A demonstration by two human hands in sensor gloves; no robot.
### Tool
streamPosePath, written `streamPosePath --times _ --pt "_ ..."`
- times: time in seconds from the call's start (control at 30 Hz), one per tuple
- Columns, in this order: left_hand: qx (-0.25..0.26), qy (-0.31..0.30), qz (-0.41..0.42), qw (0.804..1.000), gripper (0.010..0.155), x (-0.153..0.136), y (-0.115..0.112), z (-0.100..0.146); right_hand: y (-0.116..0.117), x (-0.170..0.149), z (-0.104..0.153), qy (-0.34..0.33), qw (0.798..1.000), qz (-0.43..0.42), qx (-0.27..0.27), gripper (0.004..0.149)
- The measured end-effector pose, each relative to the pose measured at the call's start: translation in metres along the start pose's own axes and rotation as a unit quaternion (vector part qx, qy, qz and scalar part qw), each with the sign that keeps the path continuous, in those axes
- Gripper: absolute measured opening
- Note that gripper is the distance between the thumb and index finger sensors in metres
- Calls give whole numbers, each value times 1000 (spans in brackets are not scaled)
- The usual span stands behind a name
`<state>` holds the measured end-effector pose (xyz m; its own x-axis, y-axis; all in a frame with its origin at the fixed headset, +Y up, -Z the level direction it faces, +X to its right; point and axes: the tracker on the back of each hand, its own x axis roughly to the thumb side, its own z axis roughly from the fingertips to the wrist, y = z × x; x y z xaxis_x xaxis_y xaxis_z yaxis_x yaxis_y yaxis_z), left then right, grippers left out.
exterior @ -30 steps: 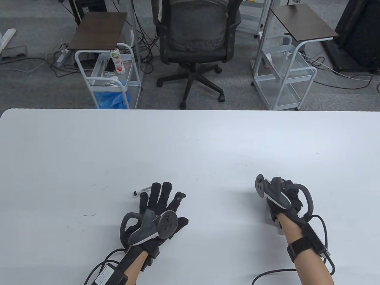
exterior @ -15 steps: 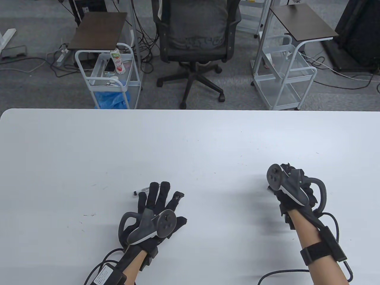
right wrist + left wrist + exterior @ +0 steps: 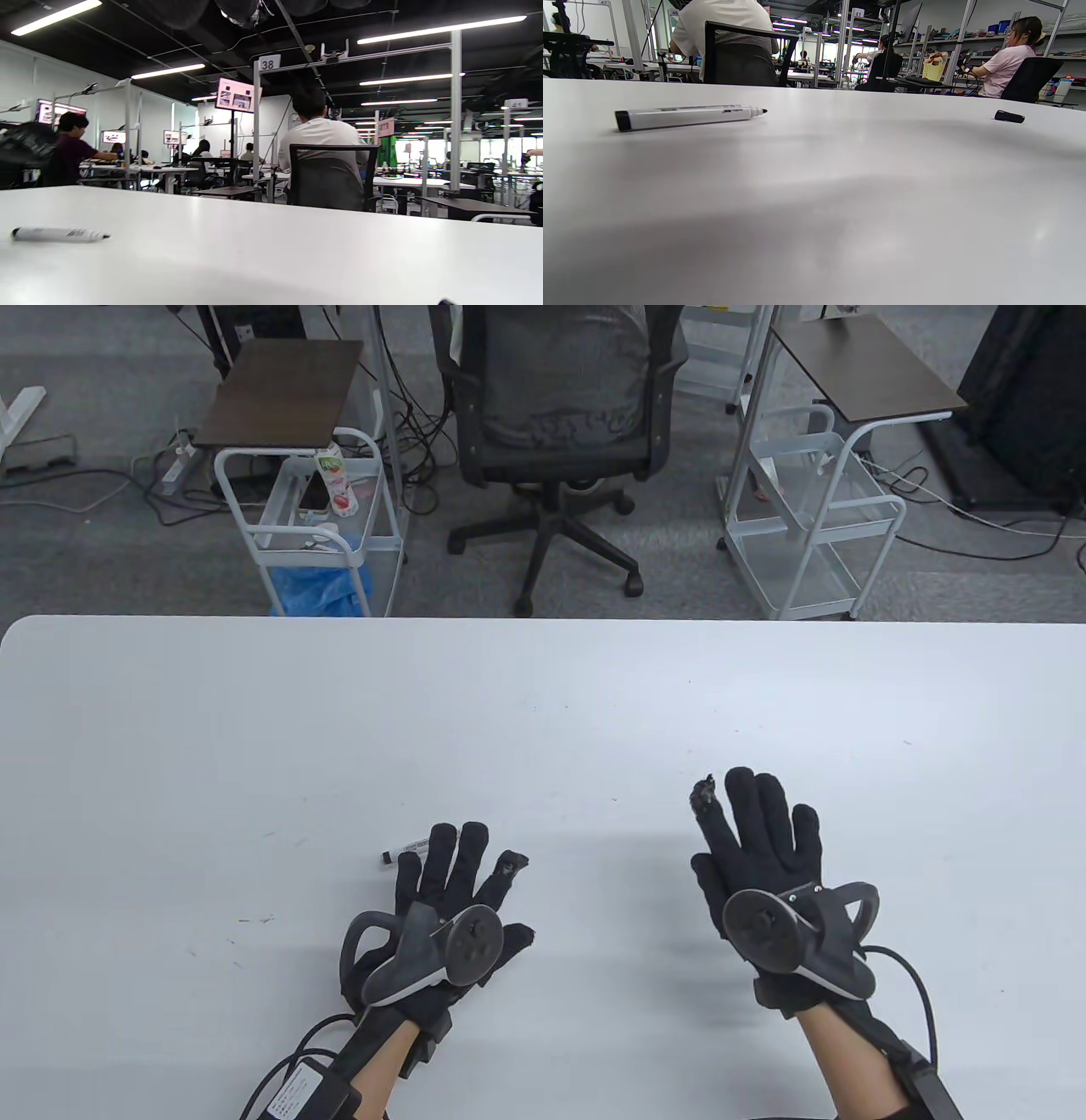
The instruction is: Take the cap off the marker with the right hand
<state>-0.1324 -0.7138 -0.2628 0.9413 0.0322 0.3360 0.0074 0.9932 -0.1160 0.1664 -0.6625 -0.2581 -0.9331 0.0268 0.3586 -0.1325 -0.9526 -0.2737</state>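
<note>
A white marker with a black end point(image 3: 687, 116) lies uncapped on the table in the left wrist view, its black tip bare and nothing holding it. It also shows in the right wrist view point(image 3: 59, 234). In the table view only its left end point(image 3: 405, 850) shows past my left hand point(image 3: 462, 865), which is open with the fingers spread over it. The black cap point(image 3: 1009, 116) lies apart on the table to the right. My right hand point(image 3: 751, 831) is open, palm down, fingers spread, and holds nothing. The cap is hidden in the table view.
The white table point(image 3: 543, 704) stretches far beyond both hands. Past its far edge stand an office chair point(image 3: 560, 407) and two white wire carts point(image 3: 314, 534) point(image 3: 814, 534) on the floor.
My right hand was curled into a fist; it has moved left, turned palm down and spread its fingers. My left hand and the marker have not moved.
</note>
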Motion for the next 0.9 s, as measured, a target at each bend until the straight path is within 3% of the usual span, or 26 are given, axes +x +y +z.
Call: streamPosePath --times 0.1,0.2,0.33,0.9 --pt "1 -2 -1 1000 83 0 -1 0 22 6 5 -17 999 -6 29 69" --pt "-5 -1 -4 1000 84 -2 -4 -3 48 8 7 -41 995 -2 92 72" --pt "-16 0 -7 1000 84 -2 -9 -6 61 6 6 -38 989 13 140 73" --pt "-22 3 -6 1000 85 -2 -9 -5 59 -2 6 -23 992 -16 120 72"
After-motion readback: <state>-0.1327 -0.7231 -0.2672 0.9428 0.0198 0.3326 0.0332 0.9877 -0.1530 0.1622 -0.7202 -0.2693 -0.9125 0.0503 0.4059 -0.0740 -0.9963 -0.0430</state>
